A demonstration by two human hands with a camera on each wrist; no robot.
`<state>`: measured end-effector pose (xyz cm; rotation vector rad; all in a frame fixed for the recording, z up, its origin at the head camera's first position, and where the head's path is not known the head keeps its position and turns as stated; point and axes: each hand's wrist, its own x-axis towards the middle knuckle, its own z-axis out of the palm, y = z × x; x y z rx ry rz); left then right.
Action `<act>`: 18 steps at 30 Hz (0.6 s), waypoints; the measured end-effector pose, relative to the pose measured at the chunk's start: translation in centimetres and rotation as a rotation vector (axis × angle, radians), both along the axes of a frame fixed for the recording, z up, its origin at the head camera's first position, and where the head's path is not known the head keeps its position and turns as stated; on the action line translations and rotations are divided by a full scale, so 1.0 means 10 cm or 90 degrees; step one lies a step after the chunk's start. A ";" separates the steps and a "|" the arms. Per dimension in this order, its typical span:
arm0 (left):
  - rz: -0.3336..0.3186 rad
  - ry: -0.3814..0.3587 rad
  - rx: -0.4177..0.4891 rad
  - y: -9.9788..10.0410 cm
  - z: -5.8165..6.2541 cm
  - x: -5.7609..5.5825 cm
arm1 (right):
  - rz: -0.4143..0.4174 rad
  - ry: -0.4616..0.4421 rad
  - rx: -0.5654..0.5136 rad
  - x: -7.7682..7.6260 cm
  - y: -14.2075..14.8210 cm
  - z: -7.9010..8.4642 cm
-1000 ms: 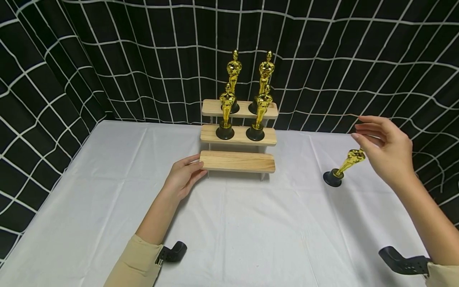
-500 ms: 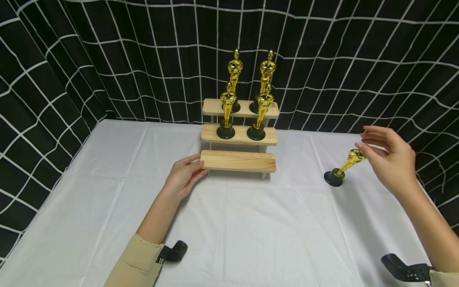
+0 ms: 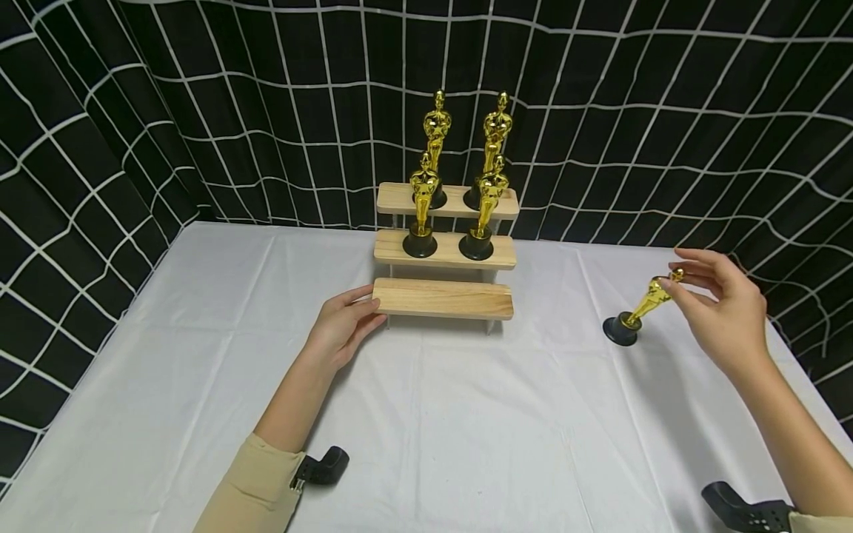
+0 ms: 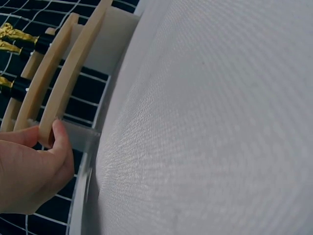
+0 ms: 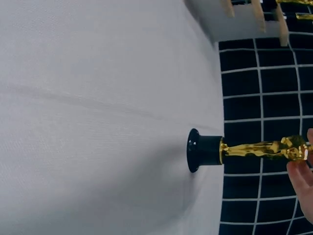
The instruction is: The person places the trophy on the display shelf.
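A three-tier display stand with wooden shelves (image 3: pixel 443 300) stands at the back middle of the table. My left hand (image 3: pixel 341 329) pinches the left end of its lowest shelf; in the left wrist view the thumb and fingers (image 4: pixel 59 134) lie on either side of the board. Gold statuette trophies (image 3: pixel 421 194) with black round bases stand in pairs on the upper two tiers. Off to the right, another trophy (image 3: pixel 643 305) stands on the cloth, seen whole in the right wrist view (image 5: pixel 254 149). My right hand (image 3: pixel 723 311) holds it near the head between thumb and fingers.
A white cloth (image 3: pixel 466 429) covers the table. Behind and beside it hangs a black curtain with a white grid (image 3: pixel 280 111). Both wrists wear black camera mounts (image 3: pixel 323 468). The bare lowest shelf is nearest the front.
My right hand has come down around the upper part of the trophy on the right and taken hold of it. The left hand stays on the shelf, and the trophies have not moved.
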<state>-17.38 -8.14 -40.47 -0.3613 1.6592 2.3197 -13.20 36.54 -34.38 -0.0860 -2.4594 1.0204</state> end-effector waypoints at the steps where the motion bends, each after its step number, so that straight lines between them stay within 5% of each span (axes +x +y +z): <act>1: 0.000 0.000 -0.001 0.00 0.00 0.00 | 0.002 0.003 -0.006 0.00 0.00 -0.01; 18: -0.004 -0.001 -0.004 -0.01 0.01 0.01 | -0.006 0.029 -0.037 0.01 -0.03 -0.16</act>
